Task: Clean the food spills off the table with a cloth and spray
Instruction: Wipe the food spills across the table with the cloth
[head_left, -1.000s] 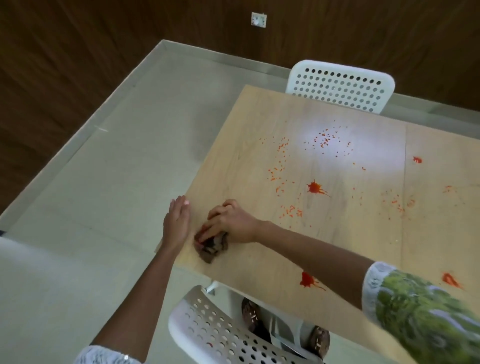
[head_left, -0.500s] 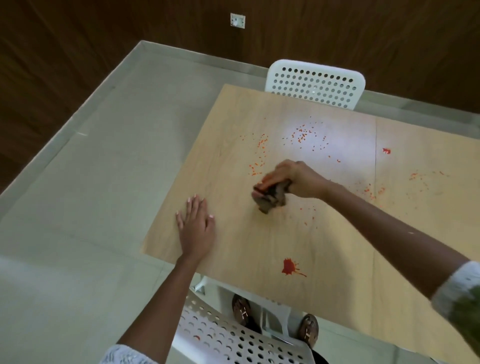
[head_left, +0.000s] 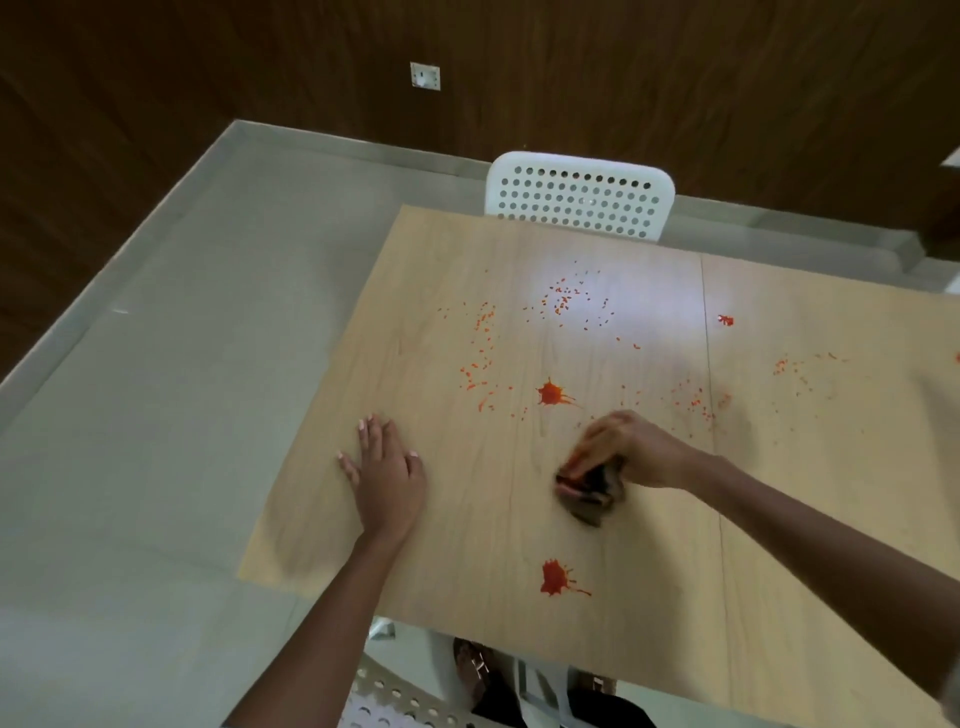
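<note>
My right hand (head_left: 631, 449) presses a dark crumpled cloth (head_left: 592, 491) against the light wooden table (head_left: 467, 519), a little below a red splat (head_left: 553, 394). Another red splat (head_left: 555, 578) lies near the front edge, below the cloth. Fine orange-red specks (head_left: 566, 301) are scattered over the far middle, and a small red spot (head_left: 725, 320) sits further right. My left hand (head_left: 387, 475) rests flat on the table to the left, fingers spread, holding nothing. No spray bottle is in view.
A white perforated chair (head_left: 579, 197) stands at the table's far edge. Another white chair (head_left: 395, 701) is below the near edge, by my feet. Grey floor (head_left: 182, 389) lies to the left, with dark wooden walls behind.
My right hand has swept the cloth to the right and nearer to me, uncovering the middle red splat. My left hand stays flat on the table.
</note>
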